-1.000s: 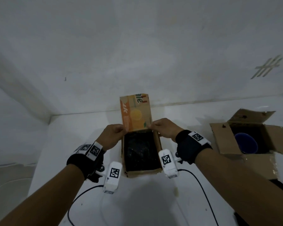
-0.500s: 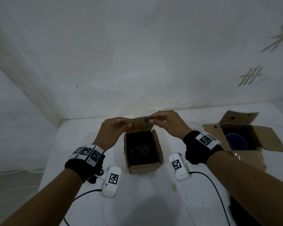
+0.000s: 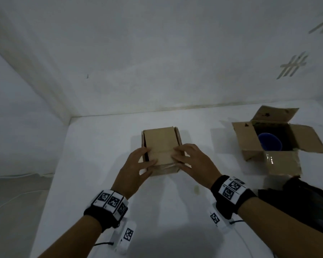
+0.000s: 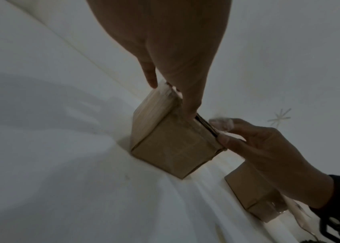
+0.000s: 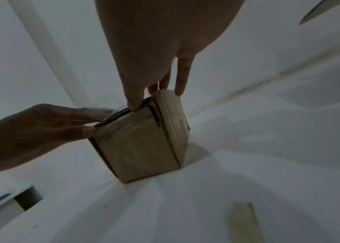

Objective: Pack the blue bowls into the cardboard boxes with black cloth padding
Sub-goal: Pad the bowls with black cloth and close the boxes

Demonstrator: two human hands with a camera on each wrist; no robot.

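Observation:
A small cardboard box (image 3: 160,142) stands mid-table with its top flap folded flat, so its inside is hidden. My left hand (image 3: 147,159) lies on the box's front left corner, fingers straight, thumb on the flap. My right hand (image 3: 177,155) presses the flap's front right with straight fingers. The left wrist view shows the box (image 4: 171,148) under my left hand (image 4: 173,92). The right wrist view shows my right hand (image 5: 156,97) on the box (image 5: 136,148). A blue bowl (image 3: 269,144) sits in a second, open box (image 3: 248,140) at the right.
A heap of black cloth (image 3: 306,200) lies at the right front, next to the open box. A small yellowish mark (image 3: 196,189) is on the white table (image 3: 101,164). White walls close the back and left.
The orange-printed flap stood upright, then came down over the black padding. Both hands moved from the back of the box to its front edge.

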